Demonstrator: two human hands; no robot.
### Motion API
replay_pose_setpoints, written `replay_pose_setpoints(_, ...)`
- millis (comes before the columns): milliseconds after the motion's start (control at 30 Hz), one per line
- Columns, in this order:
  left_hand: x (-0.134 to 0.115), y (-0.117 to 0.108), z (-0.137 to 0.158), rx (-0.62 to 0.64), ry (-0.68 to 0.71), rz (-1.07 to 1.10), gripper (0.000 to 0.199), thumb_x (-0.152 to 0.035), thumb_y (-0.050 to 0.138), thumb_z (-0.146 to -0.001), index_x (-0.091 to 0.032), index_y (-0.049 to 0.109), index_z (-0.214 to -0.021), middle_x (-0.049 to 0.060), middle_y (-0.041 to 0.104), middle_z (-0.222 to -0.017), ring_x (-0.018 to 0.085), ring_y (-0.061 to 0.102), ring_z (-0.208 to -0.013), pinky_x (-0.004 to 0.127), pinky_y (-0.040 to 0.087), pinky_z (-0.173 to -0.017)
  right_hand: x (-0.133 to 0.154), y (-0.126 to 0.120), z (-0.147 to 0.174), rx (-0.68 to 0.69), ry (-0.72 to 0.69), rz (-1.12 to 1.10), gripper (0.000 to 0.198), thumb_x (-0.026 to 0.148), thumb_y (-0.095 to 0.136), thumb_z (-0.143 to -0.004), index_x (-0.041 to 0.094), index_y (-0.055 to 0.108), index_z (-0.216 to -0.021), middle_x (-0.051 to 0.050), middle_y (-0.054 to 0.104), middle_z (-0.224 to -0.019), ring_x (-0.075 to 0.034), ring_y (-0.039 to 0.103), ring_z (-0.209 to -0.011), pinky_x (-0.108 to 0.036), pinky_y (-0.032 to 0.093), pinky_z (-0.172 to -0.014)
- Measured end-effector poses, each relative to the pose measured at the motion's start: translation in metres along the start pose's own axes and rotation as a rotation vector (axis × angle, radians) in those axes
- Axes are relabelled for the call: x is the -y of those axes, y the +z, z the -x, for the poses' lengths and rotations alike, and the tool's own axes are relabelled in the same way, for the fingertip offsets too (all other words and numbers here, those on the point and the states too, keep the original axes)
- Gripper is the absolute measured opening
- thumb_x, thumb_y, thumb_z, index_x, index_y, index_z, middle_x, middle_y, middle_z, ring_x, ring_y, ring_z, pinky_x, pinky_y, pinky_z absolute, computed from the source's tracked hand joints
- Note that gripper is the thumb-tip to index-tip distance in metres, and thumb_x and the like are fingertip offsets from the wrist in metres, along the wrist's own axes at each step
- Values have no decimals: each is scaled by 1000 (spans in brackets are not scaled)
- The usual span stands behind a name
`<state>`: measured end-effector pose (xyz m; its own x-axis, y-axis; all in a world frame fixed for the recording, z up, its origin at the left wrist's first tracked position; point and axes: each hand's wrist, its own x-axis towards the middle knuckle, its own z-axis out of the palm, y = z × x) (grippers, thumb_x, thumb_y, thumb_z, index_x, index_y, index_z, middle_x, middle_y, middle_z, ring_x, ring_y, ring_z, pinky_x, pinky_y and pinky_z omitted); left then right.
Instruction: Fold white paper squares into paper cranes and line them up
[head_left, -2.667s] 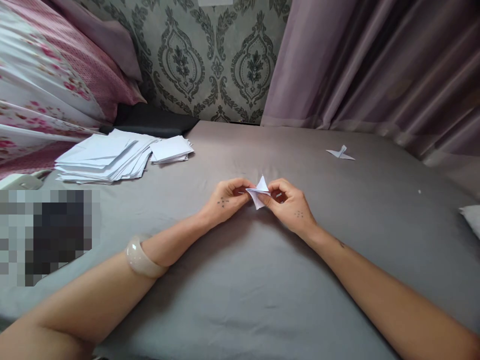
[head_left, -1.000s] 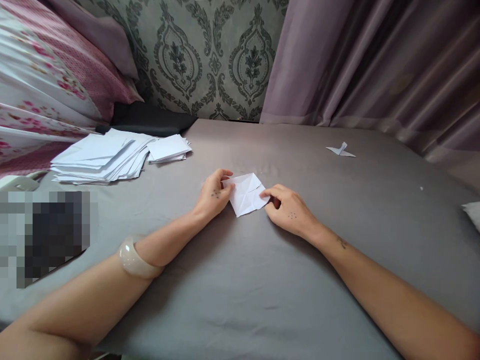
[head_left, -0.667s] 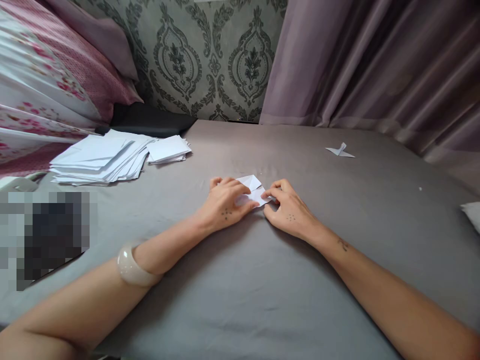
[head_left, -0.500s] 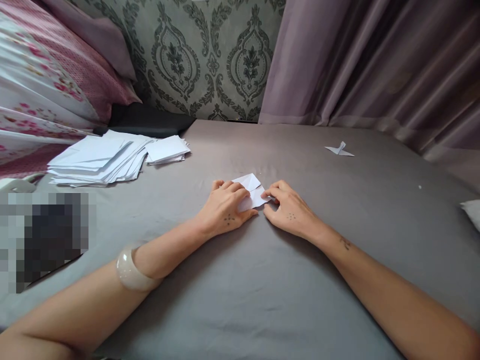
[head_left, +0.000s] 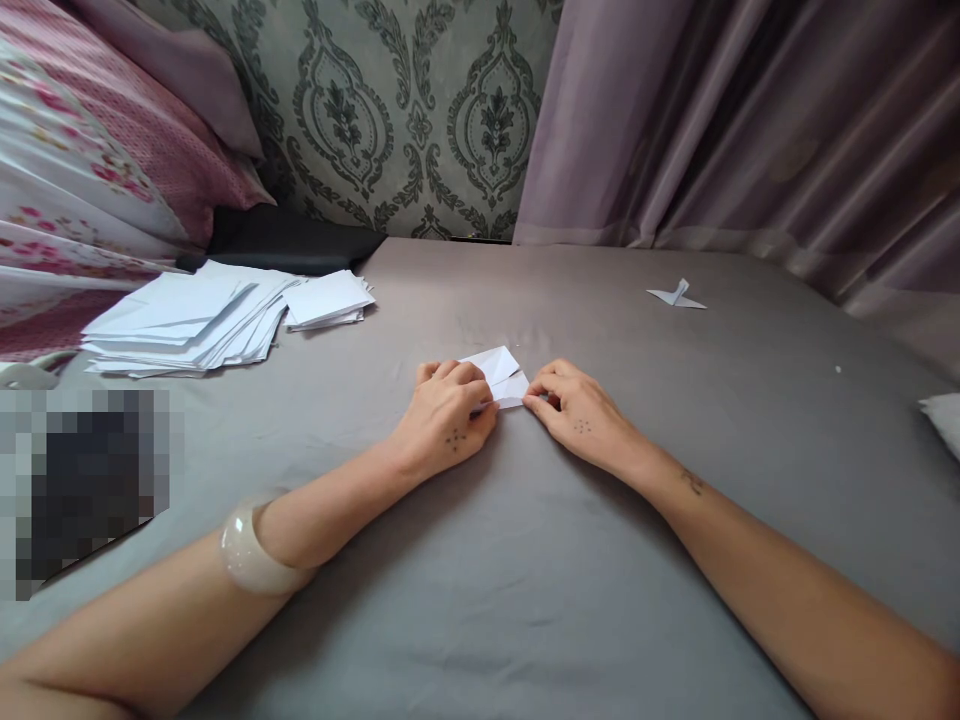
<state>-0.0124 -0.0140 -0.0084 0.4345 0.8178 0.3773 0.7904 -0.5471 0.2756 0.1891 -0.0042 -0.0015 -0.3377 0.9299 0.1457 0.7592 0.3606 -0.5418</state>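
Note:
A small white folded paper (head_left: 504, 368) lies flat on the grey sheet, with crease lines and a slit between two flaps on its upper face. My left hand (head_left: 450, 405) pinches its near left edge between thumb and curled fingers, covering that side. At the right corner, my right hand (head_left: 571, 405) has thumb and forefinger closed on the paper's edge. The near edge between the two hands looks folded up in a narrow strip.
Stacked white paper sheets (head_left: 176, 325) lie at the left, beside a smaller stack of paper (head_left: 328, 300). A folded paper bird-like shape (head_left: 678, 294) rests at the far right. A black cloth (head_left: 292, 240) lies by the patterned wall, and a purple curtain (head_left: 637, 120) hangs behind.
The near edge of the paper has been turned up. My left thumb has drawn in to the edge, and my right thumb and forefinger have closed together at the right corner.

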Motion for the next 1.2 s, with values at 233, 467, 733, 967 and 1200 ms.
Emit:
replay_pose_setpoints(233, 0, 3, -6, 57, -193, 82, 27, -37, 51, -87, -18, 63, -74, 6, 64, -93, 23, 57, -89, 42, 33, -84, 2, 6, -1, -23, 59, 17, 13, 27, 53, -86, 20, 62, -79, -3, 57, -96, -13, 55, -71, -29, 44, -71)
replay_pose_setpoints(467, 5, 7, -10, 79, -224, 82, 24, -38, 54, -84, -17, 63, -76, 7, 63, -91, 26, 57, -92, 44, 35, -84, 1, 3, -1, -29, 78, 16, 7, 25, 56, -84, 19, 58, -79, -3, 55, -93, -13, 54, -72, -29, 43, -70)
replay_pose_setpoints(733, 9, -11, -13, 259, -295, 225, 19, -37, 61, -73, -19, 63, -80, 6, 61, -98, 28, 55, -95, 48, 36, -88, 6, 6, 5, 25, -212, 92, 28, 7, 40, -90, 18, 65, -93, -7, 63, -97, -19, 54, -95, -31, 42, -81)
replay_pose_setpoints(967, 14, -15, -12, 221, -162, 217, 20, -13, 48, -71, -20, 63, -81, 4, 64, -97, 24, 54, -96, 47, 32, -93, 10, 6, 9, 28, -240, 204, 32, 5, 41, -89, 19, 70, -94, -8, 64, -100, -19, 55, -93, -31, 43, -78)
replay_pose_setpoints(1200, 10, -5, -7, -117, -10, -41, 47, -25, 58, -82, -24, 45, -127, 12, 38, -141, 30, 34, -127, 45, 27, -100, 5, 3, 7, 50, -260, 210, 34, 7, 42, -88, 21, 71, -99, -7, 63, -99, -20, 55, -94, -32, 44, -78)
